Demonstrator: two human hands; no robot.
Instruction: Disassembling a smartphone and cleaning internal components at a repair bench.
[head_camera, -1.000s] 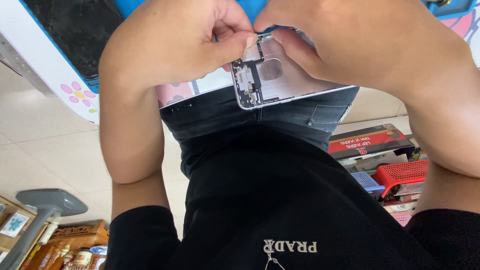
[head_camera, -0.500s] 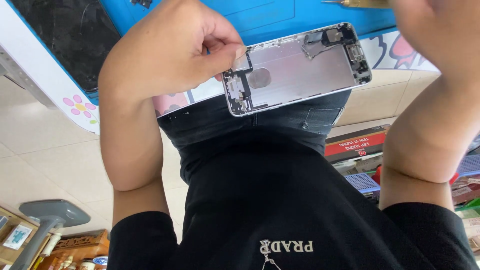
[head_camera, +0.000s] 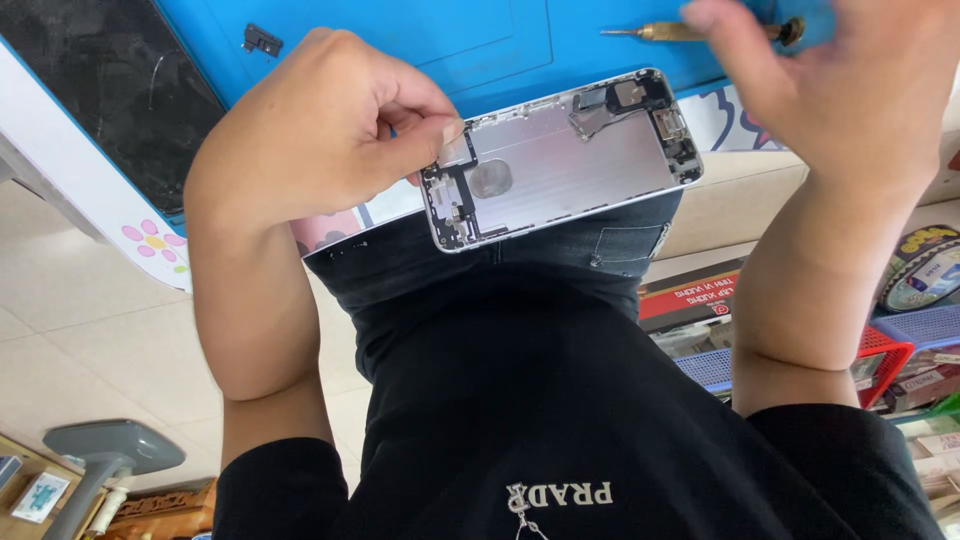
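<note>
Left hand (head_camera: 330, 130) pinches one short end of a silver phone housing (head_camera: 560, 160), inside face up, held past the near edge of the desk (head_camera: 90, 190) over the person's lap. Right hand (head_camera: 850, 80) hangs open, fingers spread and blurred, holding nothing, just beside a brass-handled screwdriver (head_camera: 690, 32) lying on the blue mat (head_camera: 420, 40). Past the desk: a red flat box with white lettering (head_camera: 690, 295), a red basket (head_camera: 885, 360) and a blue basket (head_camera: 925, 325) of small packages, and a round dark label with a yellow rim (head_camera: 925, 270).

Left hand (head_camera: 330, 130) pinches phone housing (head_camera: 565, 155) (opened); right hand (head_camera: 850, 80) above.
</note>
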